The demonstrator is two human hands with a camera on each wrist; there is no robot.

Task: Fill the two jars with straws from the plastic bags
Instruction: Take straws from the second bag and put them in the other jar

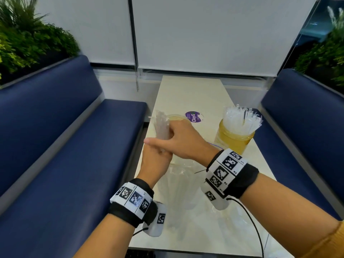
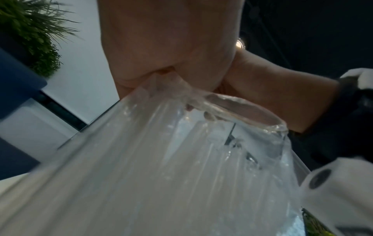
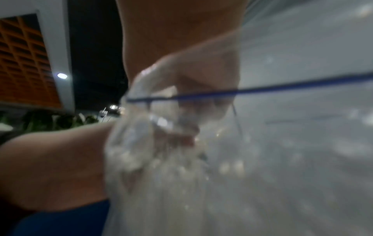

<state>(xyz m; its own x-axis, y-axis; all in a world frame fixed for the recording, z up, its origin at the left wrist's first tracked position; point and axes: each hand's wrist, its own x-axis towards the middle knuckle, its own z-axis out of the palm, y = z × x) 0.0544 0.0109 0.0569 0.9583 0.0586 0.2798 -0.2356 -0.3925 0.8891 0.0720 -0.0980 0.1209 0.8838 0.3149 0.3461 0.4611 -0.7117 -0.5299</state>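
Head view — jar (image 1: 232,141) packed with straws (image 1: 239,121), bag (image 1: 178,185) gripped

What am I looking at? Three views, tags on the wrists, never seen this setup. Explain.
No robot: a person wears three cameras. The head view looks down at both arms. The checkered wristbands carry the other two, which look along each hand, so those views are close and blurry. On the table stand two yellowish jars: the right jar is packed with straws, and the left jar is mostly hidden behind the hands. The right hand has a bundle of them in its grip. The left hand, just below, pinches a clear plastic bag that trails down toward the table.
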